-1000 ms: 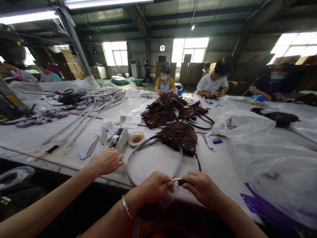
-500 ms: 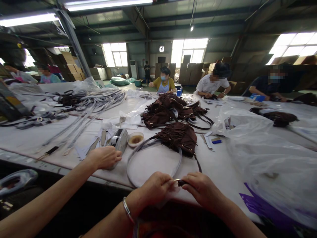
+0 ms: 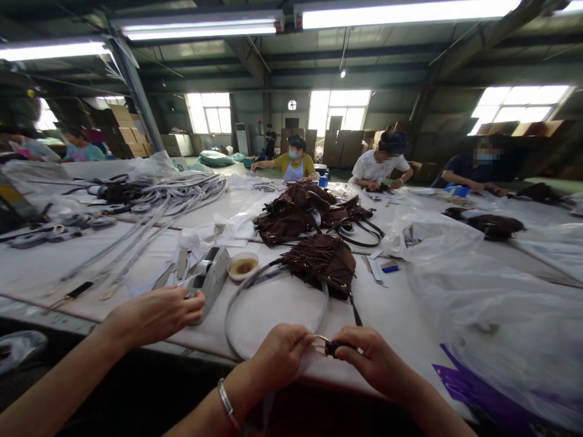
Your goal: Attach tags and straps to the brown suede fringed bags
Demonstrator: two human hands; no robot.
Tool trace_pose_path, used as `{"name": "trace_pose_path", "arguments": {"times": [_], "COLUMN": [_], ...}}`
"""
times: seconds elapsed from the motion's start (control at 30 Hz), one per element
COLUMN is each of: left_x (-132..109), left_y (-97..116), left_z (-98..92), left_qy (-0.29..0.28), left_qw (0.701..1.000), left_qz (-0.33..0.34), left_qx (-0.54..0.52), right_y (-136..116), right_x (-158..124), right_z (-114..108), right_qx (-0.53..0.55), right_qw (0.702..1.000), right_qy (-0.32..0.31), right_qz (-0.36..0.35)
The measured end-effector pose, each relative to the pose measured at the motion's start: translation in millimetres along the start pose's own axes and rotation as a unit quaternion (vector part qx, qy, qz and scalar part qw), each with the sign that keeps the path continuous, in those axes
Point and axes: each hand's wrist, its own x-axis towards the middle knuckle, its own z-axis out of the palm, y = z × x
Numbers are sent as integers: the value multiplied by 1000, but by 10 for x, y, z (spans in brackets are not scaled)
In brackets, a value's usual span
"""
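Observation:
My left hand (image 3: 283, 353), with a bracelet on its wrist, pinches the side of a gold-coloured metal buckle (image 3: 321, 338) at the table's front edge. In my right hand (image 3: 371, 359) is the dark strap (image 3: 334, 348) that meets the buckle; the fingers are closed around it. Just beyond lies a brown fringed handbag (image 3: 321, 261), its dark strap running down toward my right hand. A long plastic-wrapped strap (image 3: 233, 303) loops from the bag across the tabletop. Some clear film hangs under my left fingers.
A co-worker's hand (image 3: 157, 312) reaches in from the left to a grey tape dispenser (image 3: 213, 276). Beside that stands a bowl of brown liquid (image 3: 243, 266). More brown bags (image 3: 296, 209) are piled behind; plastic sheeting (image 3: 496, 303) covers the right. Several people work across the table.
The view has tilted up slightly. The buckle shows more openly between my hands. The co-worker's hand has shifted left and down, away from its earlier place by the dispenser's front.

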Motion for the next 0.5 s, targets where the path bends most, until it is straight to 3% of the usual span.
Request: {"name": "trace_pose_path", "arguments": {"times": [0.2, 0.37, 0.5], "left_x": [15, 35, 90], "left_y": [45, 92, 107], "left_z": [14, 33, 55], "left_qy": [-20, -30, -36], "left_qw": [998, 999, 999], "left_qz": [16, 2, 7], "left_qx": [-61, -26, -24], "right_y": [10, -27, -52], "right_x": [7, 31, 47], "right_z": [40, 35, 10], "right_qx": [-30, -75, -52], "right_qw": [999, 997, 998], "right_qy": [-12, -23, -14], "right_qz": [-1, -11, -24]}}
